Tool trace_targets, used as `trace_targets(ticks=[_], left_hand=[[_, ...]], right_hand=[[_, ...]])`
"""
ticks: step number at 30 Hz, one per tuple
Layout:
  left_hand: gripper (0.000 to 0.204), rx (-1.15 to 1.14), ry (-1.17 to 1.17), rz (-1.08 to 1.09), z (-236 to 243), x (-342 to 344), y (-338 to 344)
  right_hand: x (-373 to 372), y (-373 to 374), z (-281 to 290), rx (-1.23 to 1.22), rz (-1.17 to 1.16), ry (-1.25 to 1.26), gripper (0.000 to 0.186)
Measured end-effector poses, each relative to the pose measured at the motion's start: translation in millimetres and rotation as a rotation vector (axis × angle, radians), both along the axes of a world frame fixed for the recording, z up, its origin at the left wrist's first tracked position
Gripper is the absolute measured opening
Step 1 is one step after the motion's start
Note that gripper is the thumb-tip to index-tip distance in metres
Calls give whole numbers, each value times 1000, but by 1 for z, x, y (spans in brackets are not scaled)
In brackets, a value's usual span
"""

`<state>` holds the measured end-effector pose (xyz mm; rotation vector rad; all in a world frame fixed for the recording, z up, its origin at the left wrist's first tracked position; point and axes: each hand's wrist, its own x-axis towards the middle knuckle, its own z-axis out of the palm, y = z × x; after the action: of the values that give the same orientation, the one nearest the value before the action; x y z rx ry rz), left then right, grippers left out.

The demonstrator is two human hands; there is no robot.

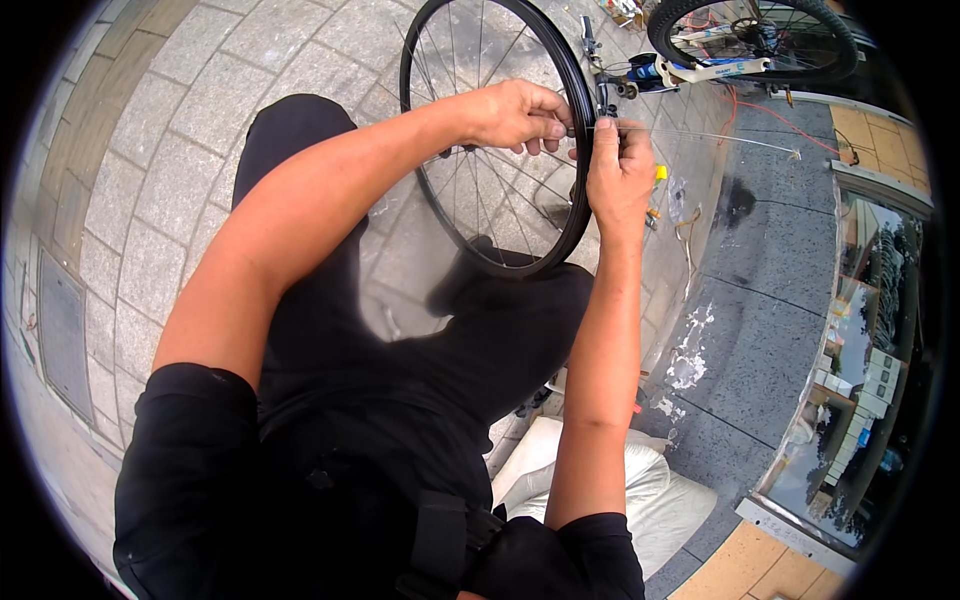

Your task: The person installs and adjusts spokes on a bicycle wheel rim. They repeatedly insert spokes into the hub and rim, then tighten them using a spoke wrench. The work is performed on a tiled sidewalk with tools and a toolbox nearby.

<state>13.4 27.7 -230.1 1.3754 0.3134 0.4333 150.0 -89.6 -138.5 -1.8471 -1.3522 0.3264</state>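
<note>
A bicycle wheel with a black rim point(577, 205) and thin dark spokes stands upright between my knees, its lower edge by my right thigh. My left hand point(515, 115) reaches through to the inner side of the rim, thumb and fingers pinched together close to it. What sits in that pinch is mostly hidden. On the outer side, my right hand point(622, 175) is closed, thumb up, pinching a thin silver wire point(715, 136) that looks like a spoke. It sticks out to the right from the rim, and its far end looks bent.
At the upper right lies a bicycle with a white frame point(715, 70) and a knobby tyre point(835, 60). An orange cord point(735, 100) runs beside it onto a dark grey stone ledge point(760, 260). A white sack point(670, 500) rests by my right elbow. Glass point(860, 370) borders the ledge.
</note>
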Motion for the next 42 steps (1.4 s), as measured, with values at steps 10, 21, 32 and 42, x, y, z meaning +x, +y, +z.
trace_targets(ticks=[10, 21, 32, 42], left_hand=[[22, 10, 13, -3, 0, -2, 0], [20, -115, -122, 175, -17, 9, -20], [26, -539, -447, 180, -28, 28, -39], [21, -442, -319, 216, -20, 32, -44]], right_hand=[[15, 5, -5, -3, 20, -188, 25], [7, 1, -3, -14, -17, -102, 25], [8, 3, 0, -8, -4, -149, 25], [6, -4, 8, -49, -57, -111, 25]])
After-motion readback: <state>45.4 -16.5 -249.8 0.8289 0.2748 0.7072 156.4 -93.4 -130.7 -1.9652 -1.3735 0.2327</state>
